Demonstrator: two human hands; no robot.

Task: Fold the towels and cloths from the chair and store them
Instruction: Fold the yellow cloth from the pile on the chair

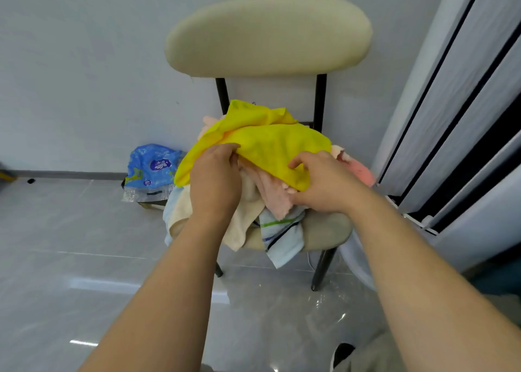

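Head view, forward and down; close above the chair [327, 227]

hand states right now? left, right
Left hand: pinches the yellow cloth at its near edge.
Right hand: grip on the same yellow cloth.

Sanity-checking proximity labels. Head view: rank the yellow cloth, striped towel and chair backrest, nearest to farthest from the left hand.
1. yellow cloth: gripped by the left hand, on top of the pile.
2. striped towel: hanging off the seat front, below and to the hand's right.
3. chair backrest: up behind the pile.
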